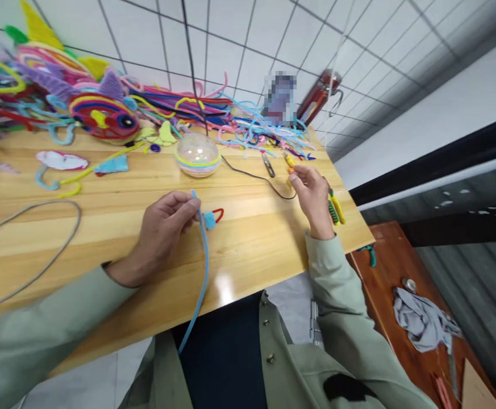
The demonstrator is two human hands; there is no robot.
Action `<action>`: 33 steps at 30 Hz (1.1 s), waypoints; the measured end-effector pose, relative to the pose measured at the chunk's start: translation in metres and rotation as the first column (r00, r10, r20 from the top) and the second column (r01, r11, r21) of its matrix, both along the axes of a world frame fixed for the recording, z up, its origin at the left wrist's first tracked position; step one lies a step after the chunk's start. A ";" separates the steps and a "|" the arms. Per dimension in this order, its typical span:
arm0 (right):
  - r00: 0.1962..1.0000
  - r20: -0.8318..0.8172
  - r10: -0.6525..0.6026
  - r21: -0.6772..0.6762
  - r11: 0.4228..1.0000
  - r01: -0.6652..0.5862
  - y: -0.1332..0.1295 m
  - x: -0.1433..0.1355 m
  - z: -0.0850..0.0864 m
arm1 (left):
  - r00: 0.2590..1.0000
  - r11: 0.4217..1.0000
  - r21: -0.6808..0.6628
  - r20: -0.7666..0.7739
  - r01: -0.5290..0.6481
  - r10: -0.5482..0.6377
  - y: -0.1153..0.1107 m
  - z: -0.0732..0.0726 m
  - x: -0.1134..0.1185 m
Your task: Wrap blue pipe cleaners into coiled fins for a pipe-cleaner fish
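Note:
My left hand (166,233) pinches a light blue pipe cleaner (205,261) near its top end; the rest hangs past the table's front edge. Just right of those fingers lies a small blue wrapped piece (209,220) with a red loop (218,215). My right hand (311,190) is closed on what looks like a small yellow and orange glue gun (290,162), mostly hidden by the fingers. A black cord (251,174) runs toward that hand. Between and beyond my hands stands a clear plastic ball (198,153) ringed with yellow, blue and pink strips.
Thread snips (268,165) and green-yellow pliers (336,205) lie near my right hand. Pipe cleaners (248,128) heap along the wall, beside a striped fish-like figure (103,116). A red flask (319,96) stands at the back. A grey cable (71,233) loops at left.

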State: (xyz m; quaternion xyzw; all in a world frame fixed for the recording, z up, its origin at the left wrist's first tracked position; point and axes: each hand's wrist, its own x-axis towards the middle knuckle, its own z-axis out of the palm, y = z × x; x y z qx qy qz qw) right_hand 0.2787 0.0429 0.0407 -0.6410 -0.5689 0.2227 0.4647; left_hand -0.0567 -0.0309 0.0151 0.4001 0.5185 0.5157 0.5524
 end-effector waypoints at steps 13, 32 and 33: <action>0.774 -0.193 0.603 0.009 0.790 -0.613 -0.061 -0.145 0.010 | 0.996 0.994 0.088 0.063 0.059 -0.065 -0.013 0.015 0.005; 0.786 -0.389 0.481 -0.075 0.834 -0.547 -0.038 -0.093 -0.006 | 0.525 0.881 0.188 -0.847 0.433 -0.077 0.012 -0.024 -0.006; 0.786 -0.384 0.485 -0.076 0.832 -0.550 -0.037 -0.096 -0.011 | 0.574 0.898 0.176 -0.813 0.403 -0.098 0.012 -0.022 -0.007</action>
